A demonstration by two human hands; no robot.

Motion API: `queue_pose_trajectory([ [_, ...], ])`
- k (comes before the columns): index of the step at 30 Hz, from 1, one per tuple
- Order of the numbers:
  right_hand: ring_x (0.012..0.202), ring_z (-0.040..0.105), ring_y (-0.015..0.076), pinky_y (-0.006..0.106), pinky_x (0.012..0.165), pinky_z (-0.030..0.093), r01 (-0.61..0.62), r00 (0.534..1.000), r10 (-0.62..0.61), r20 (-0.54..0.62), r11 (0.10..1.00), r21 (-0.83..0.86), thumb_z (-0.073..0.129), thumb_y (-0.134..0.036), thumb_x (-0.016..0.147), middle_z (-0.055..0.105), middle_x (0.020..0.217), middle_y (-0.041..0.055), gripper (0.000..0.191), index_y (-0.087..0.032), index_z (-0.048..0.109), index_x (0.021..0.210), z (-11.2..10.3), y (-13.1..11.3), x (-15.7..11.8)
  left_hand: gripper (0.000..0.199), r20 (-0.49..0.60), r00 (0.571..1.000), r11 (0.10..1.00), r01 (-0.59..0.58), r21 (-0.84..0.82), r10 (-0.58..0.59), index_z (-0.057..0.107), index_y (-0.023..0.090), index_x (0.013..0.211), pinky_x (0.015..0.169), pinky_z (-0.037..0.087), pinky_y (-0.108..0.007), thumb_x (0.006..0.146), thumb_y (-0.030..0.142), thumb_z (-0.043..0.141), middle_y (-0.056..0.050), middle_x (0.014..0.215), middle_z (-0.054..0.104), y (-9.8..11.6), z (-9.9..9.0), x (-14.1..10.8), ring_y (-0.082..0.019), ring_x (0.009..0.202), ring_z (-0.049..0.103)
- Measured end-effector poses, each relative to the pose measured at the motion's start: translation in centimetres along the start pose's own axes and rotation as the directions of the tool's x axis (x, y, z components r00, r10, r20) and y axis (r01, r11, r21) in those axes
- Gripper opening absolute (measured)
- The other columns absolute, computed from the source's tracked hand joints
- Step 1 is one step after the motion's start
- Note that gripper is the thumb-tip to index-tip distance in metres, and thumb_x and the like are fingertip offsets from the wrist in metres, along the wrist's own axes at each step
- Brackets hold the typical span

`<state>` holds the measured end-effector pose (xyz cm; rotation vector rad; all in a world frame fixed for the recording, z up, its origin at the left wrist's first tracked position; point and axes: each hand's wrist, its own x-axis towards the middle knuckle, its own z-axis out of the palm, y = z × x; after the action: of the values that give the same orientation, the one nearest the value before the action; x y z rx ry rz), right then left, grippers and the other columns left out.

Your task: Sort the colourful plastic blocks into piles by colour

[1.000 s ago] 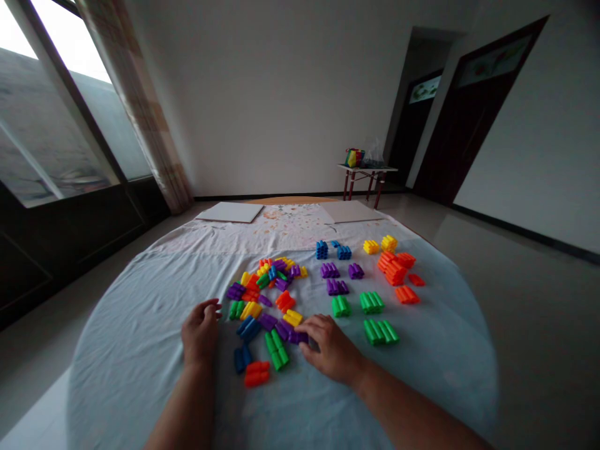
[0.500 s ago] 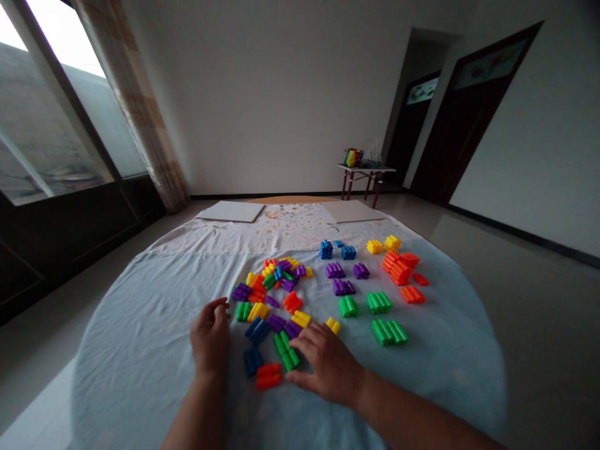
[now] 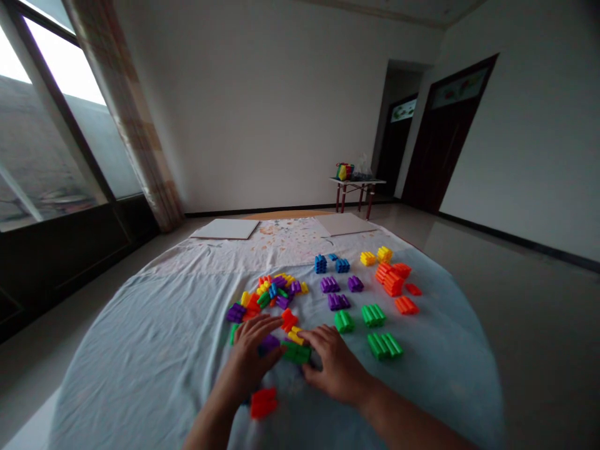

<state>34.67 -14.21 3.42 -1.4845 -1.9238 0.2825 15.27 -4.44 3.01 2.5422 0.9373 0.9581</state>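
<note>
My left hand (image 3: 253, 353) reaches over the mixed pile, its fingers spread above purple and green blocks, with its thumb near the left end of a green block (image 3: 296, 352). At that block's right end is my right hand (image 3: 335, 362), thumb and fingers apart. A yellow block (image 3: 296, 335) lies by my right fingertips. An orange-red block (image 3: 263, 403) rests below my left hand. Behind my hands is a heap of mixed coloured blocks (image 3: 274, 290). My left hand hides some blocks.
To the right stand groups of green (image 3: 384, 345), purple (image 3: 338, 302), blue (image 3: 320, 264), yellow (image 3: 384, 254) and orange (image 3: 391, 278) blocks. Two flat boards (image 3: 225, 229) (image 3: 345, 224) lie at the table's far side. A small table (image 3: 359, 182) with bags stands beyond.
My left hand has moved right over the blocks. The green block beside my right hand has turned from slanted to nearly crosswise. The view has tilted upward.
</note>
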Motion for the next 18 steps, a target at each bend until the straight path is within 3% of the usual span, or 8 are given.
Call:
queue_pose_trajectory([
  [4, 0.103, 0.054, 0.0210, 0.034, 0.094, 0.040, 0.027, 0.999, -0.022, -0.049, 0.993, 0.113, 0.065, -0.013, 0.069, 0.063, 0.109, 0.0076, 0.050, -0.016, 0.057, 0.117, -0.5, 0.5, -0.2, 0.055, 0.150, 0.983, 0.984, -0.124, 0.129, 0.105, 0.059, 0.036, 0.118, 0.096, 0.041, -0.053, 0.067, 0.054, 0.069, -0.006, 0.118, 0.063, 0.0, 1.3, 0.0, -0.030, 0.115, 0.052],
  [8, 0.102, 0.055, 0.0203, 0.032, 0.094, 0.040, 0.047, 0.996, -0.033, -0.088, 0.985, 0.166, 0.067, -0.016, 0.068, 0.065, 0.107, 0.0057, 0.047, -0.018, 0.059, 0.114, -0.5, 0.9, 0.0, 0.040, 0.177, 0.977, 0.965, -0.156, 0.209, 0.120, 0.066, 0.037, 0.106, 0.093, 0.044, -0.049, 0.070, 0.055, 0.065, -0.005, 0.105, 0.068, -0.3, 1.9, 0.5, -0.027, 0.101, 0.060],
  [12, 0.100, 0.055, 0.0211, 0.033, 0.093, 0.040, 0.046, 0.996, -0.031, -0.087, 0.984, 0.174, 0.068, -0.018, 0.066, 0.065, 0.105, 0.0055, 0.047, -0.018, 0.060, 0.113, -0.5, 1.3, -0.1, 0.040, 0.212, 0.974, 0.965, -0.127, 0.229, 0.078, 0.068, 0.038, 0.103, 0.091, 0.046, -0.046, 0.069, 0.059, 0.064, -0.004, 0.098, 0.069, 0.2, 1.5, 0.8, -0.025, 0.094, 0.063],
  [18, 0.098, 0.054, 0.0221, 0.035, 0.091, 0.040, 0.004, 0.994, 0.013, -0.110, 0.987, 0.159, 0.066, -0.016, 0.068, 0.064, 0.102, 0.0072, 0.045, -0.016, 0.060, 0.112, -1.4, 1.9, -0.4, 0.045, 0.225, 0.969, 0.961, 0.033, 0.276, -0.098, 0.067, 0.036, 0.106, 0.097, 0.041, -0.051, 0.067, 0.059, 0.065, -0.006, 0.103, 0.068, 0.6, 0.6, 1.1, -0.028, 0.100, 0.060],
])
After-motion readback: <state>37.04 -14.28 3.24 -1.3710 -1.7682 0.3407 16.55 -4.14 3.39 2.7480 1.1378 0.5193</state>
